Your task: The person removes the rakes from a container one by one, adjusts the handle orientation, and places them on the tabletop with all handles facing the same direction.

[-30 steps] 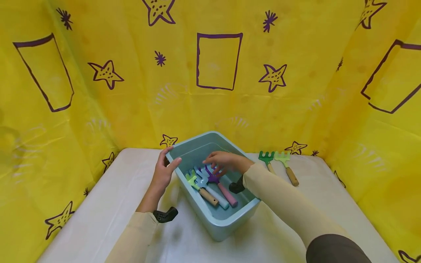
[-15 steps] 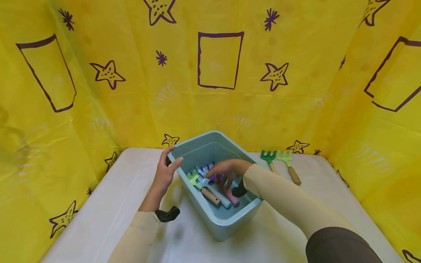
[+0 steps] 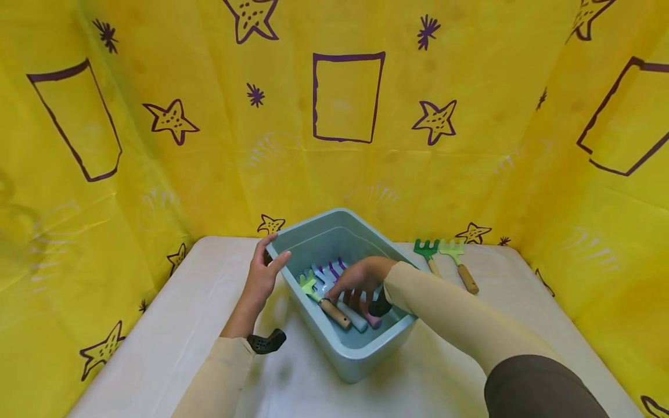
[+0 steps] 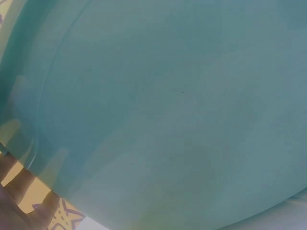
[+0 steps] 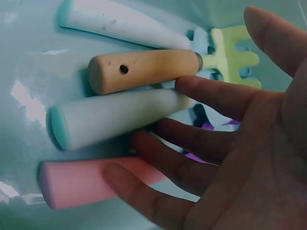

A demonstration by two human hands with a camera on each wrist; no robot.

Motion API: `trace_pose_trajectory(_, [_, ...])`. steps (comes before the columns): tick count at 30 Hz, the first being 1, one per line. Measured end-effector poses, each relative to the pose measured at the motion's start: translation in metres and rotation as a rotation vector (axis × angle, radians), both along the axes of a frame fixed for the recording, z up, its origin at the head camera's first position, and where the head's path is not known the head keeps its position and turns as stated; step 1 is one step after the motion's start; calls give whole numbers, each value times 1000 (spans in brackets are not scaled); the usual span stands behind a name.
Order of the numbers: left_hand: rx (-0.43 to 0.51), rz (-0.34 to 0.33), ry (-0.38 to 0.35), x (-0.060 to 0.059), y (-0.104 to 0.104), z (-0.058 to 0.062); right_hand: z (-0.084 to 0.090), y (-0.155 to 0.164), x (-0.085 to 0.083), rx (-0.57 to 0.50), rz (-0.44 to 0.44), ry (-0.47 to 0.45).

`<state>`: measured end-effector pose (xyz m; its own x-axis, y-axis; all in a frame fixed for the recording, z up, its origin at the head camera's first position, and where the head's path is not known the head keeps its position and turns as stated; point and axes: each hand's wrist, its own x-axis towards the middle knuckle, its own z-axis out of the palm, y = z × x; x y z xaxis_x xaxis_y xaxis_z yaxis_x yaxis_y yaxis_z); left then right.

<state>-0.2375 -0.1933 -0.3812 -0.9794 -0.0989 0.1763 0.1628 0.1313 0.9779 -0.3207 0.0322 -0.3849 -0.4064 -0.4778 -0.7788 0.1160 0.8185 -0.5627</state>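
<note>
A pale blue plastic bin [image 3: 334, 342] stands on the white surface. My left hand [image 3: 259, 278] holds its left rim, thumb over the edge. Inside lie several small hand rakes. One is a light green rake [image 3: 334, 313] with a wooden handle; beside it is a light blue rake [image 3: 355, 321]. A purple rake [image 3: 337, 267] with a pink handle [image 5: 91, 182] is partly covered by my right hand [image 3: 360, 278]. In the right wrist view, my right fingers spread loosely over the handles, thumb apart. Another whitish handle [image 5: 120, 21] lies past the wooden one.
Right of the bin, a dark green rake [image 3: 428, 249] and a light green rake [image 3: 460, 264] lie on the white surface [image 3: 460, 325]. Yellow fabric [image 3: 350, 174] with purple drawings walls in the back and sides.
My right hand has gone down in the bin from above the purple rake's tines toward the handles. My left hand keeps its place on the rim.
</note>
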Motion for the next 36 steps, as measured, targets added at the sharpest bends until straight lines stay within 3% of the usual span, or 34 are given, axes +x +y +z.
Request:
trace_pose_trajectory(3, [6, -4, -1, 1, 1, 1, 0, 0, 0, 10, 47, 17])
trace_pose_trajectory(5, [14, -4, 2, -4, -2, -5, 0, 0, 0, 5, 63, 22])
trace_pose_trajectory(9, [25, 2, 11, -16, -6, -19, 5, 1, -1, -13, 23, 34])
trace_pose_trajectory(12, [8, 11, 27, -19, -6, -23, 8, 1, -1, -35, -15, 50])
trace_pose_trajectory(20, [-19, 27, 30, -19, -7, -25, 13, 3, -2, -85, -23, 69])
trace_pose_trajectory(24, [-18, 33, 20, -18, -8, -25, 17, 5, -4, -131, -12, 131])
trace_pose_trajectory(31, [-18, 30, 22, -17, -9, -25, 23, 10, -7, -199, -146, 223])
trace_pose_trajectory(36, [-28, 34, 8, -17, -8, -25, 26, 14, -7, -180, -118, 299])
